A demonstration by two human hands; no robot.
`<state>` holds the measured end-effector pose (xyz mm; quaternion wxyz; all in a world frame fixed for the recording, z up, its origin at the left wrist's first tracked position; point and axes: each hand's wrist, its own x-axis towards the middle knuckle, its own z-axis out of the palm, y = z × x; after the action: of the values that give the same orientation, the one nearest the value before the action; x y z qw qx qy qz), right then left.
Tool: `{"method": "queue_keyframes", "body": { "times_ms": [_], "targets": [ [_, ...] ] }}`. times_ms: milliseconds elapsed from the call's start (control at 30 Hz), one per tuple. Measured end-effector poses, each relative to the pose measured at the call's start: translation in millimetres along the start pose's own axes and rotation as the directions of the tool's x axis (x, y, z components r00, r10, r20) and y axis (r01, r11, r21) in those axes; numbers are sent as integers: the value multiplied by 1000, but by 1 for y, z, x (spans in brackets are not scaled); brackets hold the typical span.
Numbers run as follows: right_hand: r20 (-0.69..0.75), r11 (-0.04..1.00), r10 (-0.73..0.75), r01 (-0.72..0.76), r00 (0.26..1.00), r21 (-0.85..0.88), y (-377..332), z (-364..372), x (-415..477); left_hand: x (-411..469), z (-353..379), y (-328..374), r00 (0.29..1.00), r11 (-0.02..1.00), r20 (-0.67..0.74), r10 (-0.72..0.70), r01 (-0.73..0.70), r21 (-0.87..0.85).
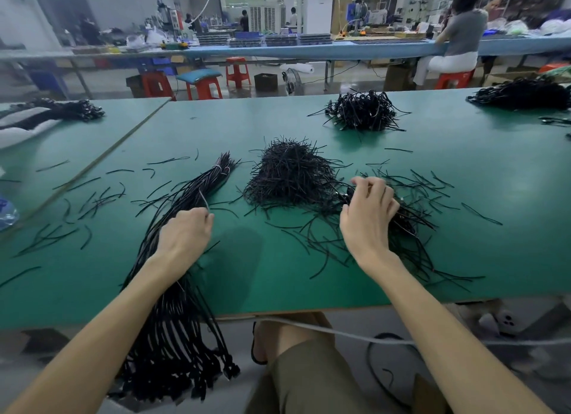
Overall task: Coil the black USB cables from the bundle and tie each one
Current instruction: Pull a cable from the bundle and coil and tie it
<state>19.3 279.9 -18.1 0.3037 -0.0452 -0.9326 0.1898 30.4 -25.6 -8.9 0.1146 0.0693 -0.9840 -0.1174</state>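
Note:
A long bundle of black USB cables lies diagonally on the green table, bound near its far end, its near ends hanging over the front edge. My left hand rests on the bundle and pinches one cable between thumb and fingers. My right hand is closed on a coiled black cable at the edge of a scatter of black twist ties. A heap of loose black ties sits between the hands, a little farther back.
A pile of coiled tied cables lies at the back, another pile at the far right. Stray ties litter the table left and right. Black cables on white material lie far left. Workers sit at benches behind.

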Motion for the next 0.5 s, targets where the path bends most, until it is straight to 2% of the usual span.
{"method": "queue_keyframes", "body": {
  "times_ms": [133, 267, 333, 400, 500],
  "targets": [
    [82, 971, -200, 186, 976, 153, -37, 5, -15, -11, -1, 28, 994, 972, 76, 80, -61, -225],
    [241, 870, -411, 298, 879, 394, -78, 17, -38, -20, -5, 48, 970, 947, 183, 160, -99, -306],
    [363, 826, -451, 228, 815, 516, -94, 25, -49, -22, -7, 51, 932, 948, 282, 228, -146, -282],
    [477, 815, -428, 100, 767, 571, -104, 32, -55, -22, -7, 47, 912, 955, 315, 263, -200, -218],
    [494, 828, -362, 29, 791, 560, -108, 38, -53, -14, -7, 30, 948, 952, 179, 263, -225, -207]
  ]
}}
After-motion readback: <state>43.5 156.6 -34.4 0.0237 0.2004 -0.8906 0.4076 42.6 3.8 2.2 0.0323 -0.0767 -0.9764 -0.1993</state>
